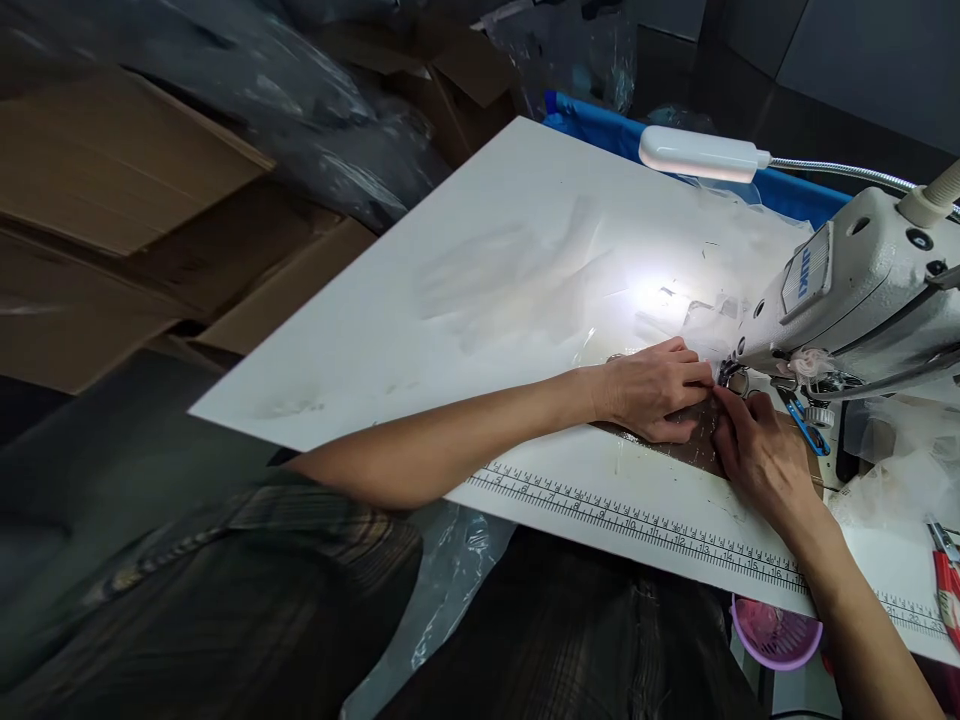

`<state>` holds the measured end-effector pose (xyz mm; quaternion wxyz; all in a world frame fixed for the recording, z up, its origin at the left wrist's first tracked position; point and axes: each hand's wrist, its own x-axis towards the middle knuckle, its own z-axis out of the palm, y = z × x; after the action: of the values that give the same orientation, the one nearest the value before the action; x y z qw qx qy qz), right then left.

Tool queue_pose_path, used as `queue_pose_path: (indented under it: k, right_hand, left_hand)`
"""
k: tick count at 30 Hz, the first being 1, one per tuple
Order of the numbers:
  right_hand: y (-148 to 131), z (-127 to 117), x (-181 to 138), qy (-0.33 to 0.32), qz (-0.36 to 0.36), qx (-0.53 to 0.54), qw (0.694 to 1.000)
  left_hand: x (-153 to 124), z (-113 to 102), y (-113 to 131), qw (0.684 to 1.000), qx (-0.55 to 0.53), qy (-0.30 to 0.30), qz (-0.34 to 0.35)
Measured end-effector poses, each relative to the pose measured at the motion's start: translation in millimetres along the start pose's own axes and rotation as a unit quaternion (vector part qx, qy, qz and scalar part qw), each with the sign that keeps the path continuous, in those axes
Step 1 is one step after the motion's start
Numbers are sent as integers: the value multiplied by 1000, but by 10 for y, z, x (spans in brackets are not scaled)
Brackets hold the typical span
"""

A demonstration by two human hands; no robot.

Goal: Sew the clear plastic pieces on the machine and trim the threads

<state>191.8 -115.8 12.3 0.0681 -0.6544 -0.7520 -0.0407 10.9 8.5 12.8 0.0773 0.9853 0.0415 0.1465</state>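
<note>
My left hand [656,390] lies palm down beside the needle area of a white sewing machine [832,290], fingers bent and pressed together. Close against it, my right hand [765,455] is closed, thumb and forefinger pinched near the left fingertips. What the fingers hold is too small and covered to make out. Pale sheer fabric [705,318] lies just beyond the fingertips, by the presser foot. Beneath both hands is a brown, shiny plate [694,450] set on the white table [450,380].
A white lamp [701,153] lights the work from behind. Right of my hand are a blue cutter [806,425], bunched sheer fabric [900,450] and red-handled snips [946,585]. A pink basket [780,635] hangs below the ruler-marked front edge. Cardboard boxes [112,170] stand at left.
</note>
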Motion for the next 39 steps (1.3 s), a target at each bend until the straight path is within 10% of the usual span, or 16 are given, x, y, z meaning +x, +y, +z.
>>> queue_pose_path:
  k: [19,26,39]
  right_hand:
    - [121,-83,-19,27,-3,131,991]
    - [418,-107,72,0,135,275,952]
    - [245,165,-349,145,79,231,959]
  left_hand:
    - [19,65,-27,998,63,1,-28]
    - [37,32,-25,995,82,-21,-44]
    - [28,150,-44,985,69,62,-142]
